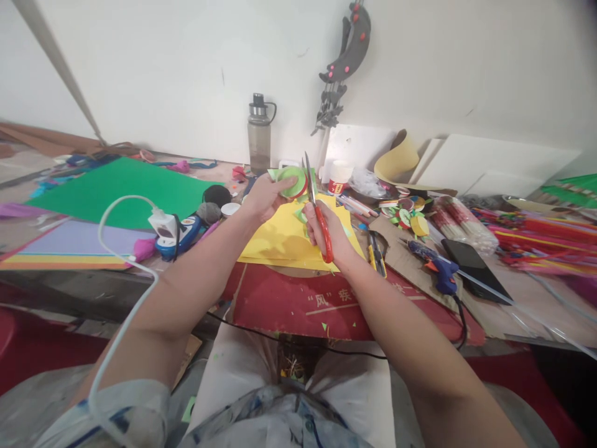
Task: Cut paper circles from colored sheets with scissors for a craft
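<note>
Raised over the yellow sheets (265, 239), my left hand (265, 198) pinches a round light-green paper piece (293, 180) with a red rim along its right side. My right hand (329, 233) is wrapped round the red handles of a pair of scissors (321, 221). The blades point up and away from me, slightly parted, just right of the round piece. A green paper strip shows beside the blades; whether it is attached cannot be made out. Small green scraps lie on the yellow sheets and on the red cardboard (289, 302) in front.
A water bottle (259, 137) stands by the wall, with a paper cup (340, 176) to its right. Rightward lie a utility knife (377, 254), a blue glue gun (436, 264) and a black phone (476, 267). Green card (121, 190) and a white cable (135, 311) are on the left.
</note>
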`<state>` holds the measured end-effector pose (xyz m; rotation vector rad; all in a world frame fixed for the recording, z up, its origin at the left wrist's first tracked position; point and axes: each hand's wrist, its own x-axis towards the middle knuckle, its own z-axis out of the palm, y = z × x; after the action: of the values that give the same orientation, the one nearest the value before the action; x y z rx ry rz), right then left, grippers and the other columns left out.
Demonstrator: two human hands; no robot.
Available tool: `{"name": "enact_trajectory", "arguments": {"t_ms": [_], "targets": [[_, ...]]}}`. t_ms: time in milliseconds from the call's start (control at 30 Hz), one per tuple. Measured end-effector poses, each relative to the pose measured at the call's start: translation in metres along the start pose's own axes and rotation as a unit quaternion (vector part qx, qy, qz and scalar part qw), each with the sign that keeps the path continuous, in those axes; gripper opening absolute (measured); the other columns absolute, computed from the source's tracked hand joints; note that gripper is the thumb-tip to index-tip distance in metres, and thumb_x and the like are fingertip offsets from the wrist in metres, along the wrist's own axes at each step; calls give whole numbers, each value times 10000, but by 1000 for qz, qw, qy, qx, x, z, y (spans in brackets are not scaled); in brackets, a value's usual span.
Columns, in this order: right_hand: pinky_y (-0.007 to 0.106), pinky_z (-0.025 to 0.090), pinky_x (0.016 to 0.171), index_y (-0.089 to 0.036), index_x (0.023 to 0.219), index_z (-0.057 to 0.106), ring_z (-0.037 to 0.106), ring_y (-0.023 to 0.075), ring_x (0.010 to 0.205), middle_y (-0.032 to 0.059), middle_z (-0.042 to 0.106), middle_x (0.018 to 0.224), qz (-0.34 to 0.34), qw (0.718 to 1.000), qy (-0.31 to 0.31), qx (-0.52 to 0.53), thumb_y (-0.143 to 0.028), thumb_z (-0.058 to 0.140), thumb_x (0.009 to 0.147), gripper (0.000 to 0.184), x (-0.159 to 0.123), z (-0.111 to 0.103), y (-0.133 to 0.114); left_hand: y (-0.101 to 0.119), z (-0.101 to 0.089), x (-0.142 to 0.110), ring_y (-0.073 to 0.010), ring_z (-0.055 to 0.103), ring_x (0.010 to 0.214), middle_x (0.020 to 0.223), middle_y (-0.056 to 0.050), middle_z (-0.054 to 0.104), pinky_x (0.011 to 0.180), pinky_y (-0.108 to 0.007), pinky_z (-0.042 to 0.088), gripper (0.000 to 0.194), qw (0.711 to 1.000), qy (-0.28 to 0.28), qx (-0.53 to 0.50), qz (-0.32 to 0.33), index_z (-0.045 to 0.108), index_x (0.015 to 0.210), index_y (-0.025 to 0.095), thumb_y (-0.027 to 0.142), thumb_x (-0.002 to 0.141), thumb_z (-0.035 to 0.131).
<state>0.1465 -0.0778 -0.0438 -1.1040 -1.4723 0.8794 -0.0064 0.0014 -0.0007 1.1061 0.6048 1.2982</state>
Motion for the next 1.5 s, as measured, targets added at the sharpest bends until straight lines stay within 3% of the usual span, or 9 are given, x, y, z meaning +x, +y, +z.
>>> {"name": "enact_trajectory", "arguments": {"t_ms": [233,500,733,1100,1500], "targets": [[252,323,468,-259,864,500,377,117,534,-56,407,634,12,1000,-5,6,-888,571,841,633,-1,-1,-4,5,-4,1,-140,695,708,810,-38,757,663,-244,558,371,999,-30,-4,10,746,830,130,245,599,1012],[245,303,456,-254,823,489,357,105,525,-55,395,622,19,1000,1,6,-895,567,834,646,-3,0,-9,6,-9,3,-148,696,692,805,-62,769,607,-225,519,385,999,-34,14,3,755,836,131,268,588,1016],[263,305,470,-259,795,432,364,113,518,-43,415,611,6,999,-8,-38,-830,570,897,596,-5,1,-5,15,-20,9,-130,658,620,765,-53,753,552,-223,501,307,999,-21,44,-15,743,802,121,177,598,966],[263,345,476,-251,812,441,405,117,531,-35,427,633,-18,996,11,-86,-840,504,922,602,-4,-1,-8,-4,2,2,-108,693,687,792,-12,754,627,-200,534,222,996,68,-64,6,725,848,147,197,720,899],[280,368,508,-257,840,452,427,136,565,-22,462,660,-14,996,-4,-87,-860,491,913,609,-1,-2,-2,-5,-13,11,-126,694,731,779,-14,744,718,-249,578,432,999,-7,17,26,721,830,140,350,600,1020]]}}
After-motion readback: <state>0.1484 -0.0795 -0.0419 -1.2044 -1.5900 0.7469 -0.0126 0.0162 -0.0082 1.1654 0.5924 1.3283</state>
